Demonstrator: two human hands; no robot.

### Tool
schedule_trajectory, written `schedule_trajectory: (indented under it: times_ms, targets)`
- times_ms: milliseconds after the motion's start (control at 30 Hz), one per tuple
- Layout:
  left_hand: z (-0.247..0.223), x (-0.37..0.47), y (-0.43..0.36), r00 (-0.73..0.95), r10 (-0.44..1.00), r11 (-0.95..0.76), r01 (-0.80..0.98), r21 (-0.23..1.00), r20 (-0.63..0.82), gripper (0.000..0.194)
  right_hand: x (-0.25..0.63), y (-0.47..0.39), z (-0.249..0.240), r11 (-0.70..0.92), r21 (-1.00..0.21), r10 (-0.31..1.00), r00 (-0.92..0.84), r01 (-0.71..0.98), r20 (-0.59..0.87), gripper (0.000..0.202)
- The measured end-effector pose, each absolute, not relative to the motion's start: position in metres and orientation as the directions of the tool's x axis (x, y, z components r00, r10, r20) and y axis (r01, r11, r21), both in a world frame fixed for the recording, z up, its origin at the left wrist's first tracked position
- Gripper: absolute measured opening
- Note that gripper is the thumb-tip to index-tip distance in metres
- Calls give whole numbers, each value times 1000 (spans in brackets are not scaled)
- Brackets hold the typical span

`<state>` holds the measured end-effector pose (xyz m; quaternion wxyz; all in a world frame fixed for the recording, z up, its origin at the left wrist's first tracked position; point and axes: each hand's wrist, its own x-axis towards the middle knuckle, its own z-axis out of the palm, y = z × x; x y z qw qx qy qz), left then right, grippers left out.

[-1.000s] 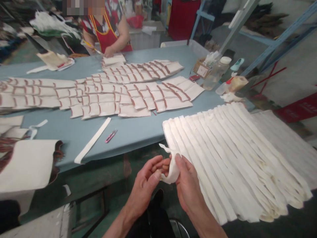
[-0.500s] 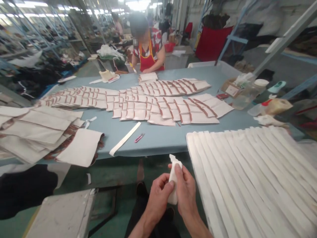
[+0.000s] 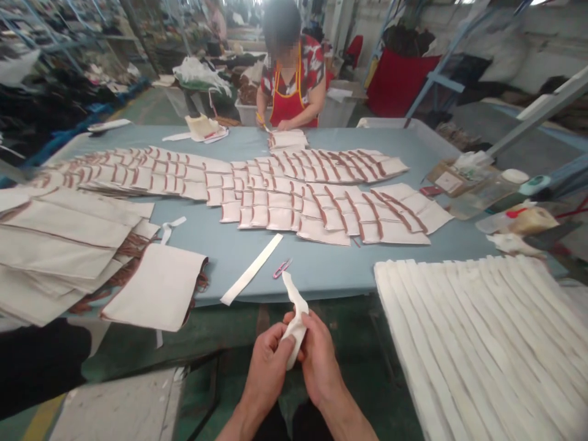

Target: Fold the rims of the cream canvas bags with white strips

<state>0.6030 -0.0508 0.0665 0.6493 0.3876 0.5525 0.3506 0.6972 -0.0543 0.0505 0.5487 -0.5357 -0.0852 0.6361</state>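
A narrow white fabric strip [image 3: 296, 327] is pinched between both hands in front of the table edge, its free end pointing up and away. My left hand [image 3: 269, 364] grips its lower part with thumb and curled fingers. On the strip's right side, my right hand [image 3: 319, 358] holds it with the thumb on top. Just beyond lie pink thread snips [image 3: 282, 268] and a flat white strip [image 3: 252, 269] on the blue-grey table [image 3: 331, 269].
Overlapping cream pieces with brown edging [image 3: 275, 202] spread across the table. More cream pieces [image 3: 59, 239] are stacked at left. Long white strips [image 3: 478, 331] lie in rows at right. A person in a red apron [image 3: 291, 92] works across the table. A stool [image 3: 124, 407] stands lower left.
Both hands have shifted left in view with the strip, and more of its free end now extends upward. The view has tilted down, and the person opposite has a hand at the small cream stack.
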Motion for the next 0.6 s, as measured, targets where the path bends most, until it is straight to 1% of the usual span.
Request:
schedule_trajectory:
  times_ms: [100,167,233,300,400,467,533,600]
  targets:
    - [72,572,-35,188,871,458,24,889,-454,31,675,-40,50,-409,-653,798,98,-637,-595,39]
    - [76,552,-25,219,857,465,61,883,-466,32,665,-32,50,-420,-651,809,63,-633,-584,39]
    - [80,532,-17,248,838,479,90,873,-485,34,658,-25,49,-437,-673,824,34,-597,-566,41]
    - [86,515,-10,275,818,496,107,862,-505,39,657,-21,46,-472,-715,839,-15,-516,-544,43]
    - [98,496,-2,271,780,555,118,823,-564,45,664,-16,32,-515,-806,855,-105,-293,-508,39]
    - [107,489,2,224,754,611,108,784,-618,49,675,-6,17,-481,-872,876,-105,-93,-471,31]
    - [115,488,7,155,734,656,89,750,-661,53,688,13,-3,-378,-919,921,-50,116,-385,25]
    - [120,490,12,88,723,681,76,729,-685,57,698,42,-25,-230,-924,968,-27,305,-250,25]
